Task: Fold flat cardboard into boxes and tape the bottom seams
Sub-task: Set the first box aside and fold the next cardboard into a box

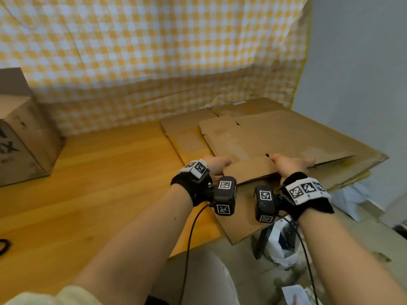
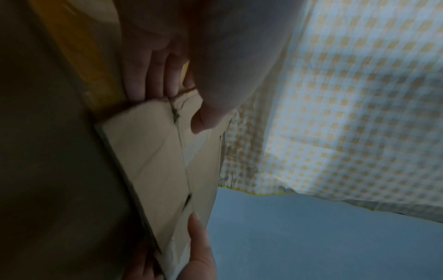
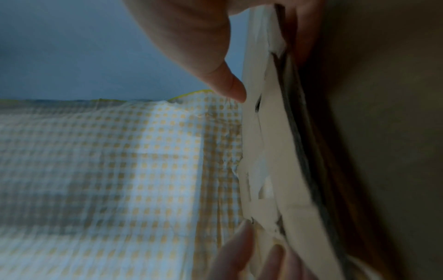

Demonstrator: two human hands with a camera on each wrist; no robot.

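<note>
Early going: left hand [image 1: 217, 165] and right hand [image 1: 290, 165] both gripping the near flap of the top flat cardboard [image 1: 264, 139], lying on the stack at the tabletop [image 1: 99, 172] edge. Unfolded, untaped; one assembled box [image 1: 24, 137] at left.

Left hand [image 2: 182, 79] pinching a cardboard flap [image 2: 153, 155]

Thumb on top, fingers [image 2: 153, 75] beneath; another hand's thumb [image 2: 199, 244] grips the far end, a checked cloth [image 2: 347, 94] behind.

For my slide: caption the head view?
Both hands, left hand and right hand, grip the top flattened brown cardboard sheet.
</note>
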